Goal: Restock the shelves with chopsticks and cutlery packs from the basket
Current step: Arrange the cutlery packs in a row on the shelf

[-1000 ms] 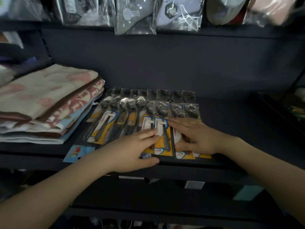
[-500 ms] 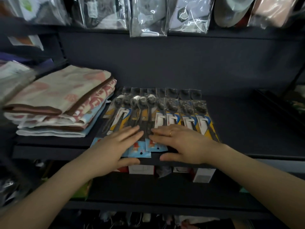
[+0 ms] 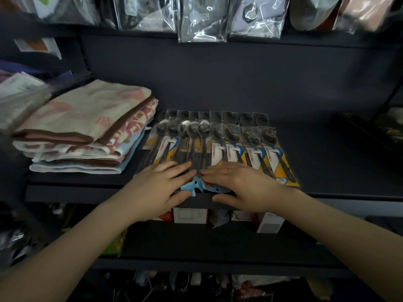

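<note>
Several spoon packs (image 3: 231,147) with yellow and blue cards lie side by side on the dark shelf (image 3: 327,162), spoon bowls pointing to the back. My left hand (image 3: 161,188) rests flat on the near ends of the left packs, thumb under the shelf's front edge. My right hand (image 3: 242,186) lies flat on the middle packs, a ring on one finger, its thumb also below the edge. Between the hands a light blue card end (image 3: 192,186) sticks out. No basket is in view.
A stack of folded towels (image 3: 85,131) sits on the shelf just left of the packs. Bagged goods (image 3: 202,18) hang from the shelf above. Small boxes (image 3: 190,215) stand on the shelf below. The shelf is bare to the right of the packs.
Both hands have slid left along the row and closer together, with the camera view shifting too. The right-hand packs now lie uncovered and the row looks more even.
</note>
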Motion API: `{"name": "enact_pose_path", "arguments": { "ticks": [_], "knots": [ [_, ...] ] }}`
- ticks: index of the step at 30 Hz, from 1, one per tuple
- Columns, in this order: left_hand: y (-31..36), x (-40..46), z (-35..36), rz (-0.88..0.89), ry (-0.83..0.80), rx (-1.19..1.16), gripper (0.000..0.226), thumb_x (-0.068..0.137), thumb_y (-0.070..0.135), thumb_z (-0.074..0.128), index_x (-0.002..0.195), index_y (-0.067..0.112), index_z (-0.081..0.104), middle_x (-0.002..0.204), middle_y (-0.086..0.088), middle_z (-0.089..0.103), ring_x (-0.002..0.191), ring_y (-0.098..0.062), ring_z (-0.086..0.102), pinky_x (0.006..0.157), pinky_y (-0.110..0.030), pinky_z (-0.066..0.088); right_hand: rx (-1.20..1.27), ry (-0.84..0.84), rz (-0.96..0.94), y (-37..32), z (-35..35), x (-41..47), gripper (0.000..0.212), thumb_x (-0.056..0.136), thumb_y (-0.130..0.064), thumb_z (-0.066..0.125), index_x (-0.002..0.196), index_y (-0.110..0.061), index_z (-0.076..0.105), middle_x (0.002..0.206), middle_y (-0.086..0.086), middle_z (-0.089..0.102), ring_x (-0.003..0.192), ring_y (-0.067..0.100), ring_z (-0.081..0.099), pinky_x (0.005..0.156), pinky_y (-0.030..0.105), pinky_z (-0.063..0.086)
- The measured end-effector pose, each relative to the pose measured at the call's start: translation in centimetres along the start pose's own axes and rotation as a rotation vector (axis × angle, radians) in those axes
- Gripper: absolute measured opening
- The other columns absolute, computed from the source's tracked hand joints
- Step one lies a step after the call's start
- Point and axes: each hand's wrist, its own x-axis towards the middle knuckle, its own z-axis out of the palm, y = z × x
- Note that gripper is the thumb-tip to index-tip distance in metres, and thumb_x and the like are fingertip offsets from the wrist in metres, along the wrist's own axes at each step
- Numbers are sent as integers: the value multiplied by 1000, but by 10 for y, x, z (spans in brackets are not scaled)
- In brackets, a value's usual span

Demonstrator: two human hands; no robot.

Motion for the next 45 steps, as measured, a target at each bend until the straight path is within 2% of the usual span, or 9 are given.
{"name": "enact_pose_path", "arguments": {
  "ticks": [7, 10, 15, 23, 29, 34, 37, 41, 45],
  "knots": [
    [-10, -13, 1, -30, 21, -85, 85, 63, 83, -5, 136, 40, -20, 148, 19, -16, 136, 1, -5, 114, -25, 7, 3, 58, 18, -8, -5, 4, 76, 82, -60, 38, 144, -18, 32, 154, 0, 29, 139, 15, 34, 114, 29, 13],
    [-21, -34, 2, -111, 93, -78, 95, 63, 86, -7, 141, 32, -4, 150, 13, -3, 136, -2, 2, 110, -24, 7, -23, 42, -6, -19, -5, 18, 77, 85, -61, 45, 147, -19, 25, 156, -2, 23, 142, 13, 27, 117, 30, 12],
    [-34, -45, 8, -122, 114, 59, 81, 90, 63, 6, 127, 10, 54, 131, -10, 56, 117, -27, 57, 94, -40, 36, -71, -46, -7, -27, 2, 32, 67, 91, -52, 43, 147, -22, 24, 157, -2, 23, 143, 15, 23, 116, 32, 17],
    [-43, -46, 19, -103, 208, -142, 79, 86, 69, 12, 131, 17, 51, 136, -3, 52, 125, -22, 48, 101, -38, 34, -12, 94, 44, -33, 9, 37, 51, 93, -44, 44, 140, -22, 41, 148, -3, 40, 137, 16, 36, 109, 34, 31],
    [-39, -59, 25, -167, 348, -180, 68, 81, 54, 36, 138, 17, 40, 143, -1, 42, 123, -15, 46, 96, -33, 38, 69, 43, 44, -33, -2, 37, 71, 85, -64, 35, 139, -18, 41, 148, 0, 40, 135, 16, 38, 111, 35, 32],
    [-39, -61, 21, -226, 587, -124, 33, 83, 21, 60, 112, 8, 63, 110, -12, 64, 100, -20, 57, 78, -40, 55, 204, 93, 50, -30, -14, 57, 51, 97, -41, 33, 139, -15, 41, 148, 4, 40, 136, 19, 36, 112, 35, 30],
    [-34, -56, 14, -314, 623, -111, 32, 87, 27, 45, 97, 9, 69, 87, -10, 67, 73, -29, 65, 58, -38, 56, 127, -58, 53, -32, -12, 71, 47, 100, -35, 30, 145, -20, 31, 156, 2, 24, 143, 15, 21, 115, 30, 17],
    [-17, -40, 4, -484, 699, -515, 24, 95, 16, 44, 106, 15, 65, 81, -3, 67, 63, -17, 63, 62, -29, 52, 43, -115, 58, -28, -2, 77, 51, 99, -38, 30, 148, -27, 19, 159, -3, 14, 145, 15, 15, 116, 31, 14],
    [-9, -26, -4, -542, 782, -784, 24, 97, 11, 37, 97, 18, 60, 91, -5, 66, 79, -15, 66, 74, -31, 56, 46, -100, 58, -27, 3, 78, 52, 99, -38, 30, 148, -27, 18, 159, -3, 14, 146, 15, 14, 119, 32, 13]
  ]
}}
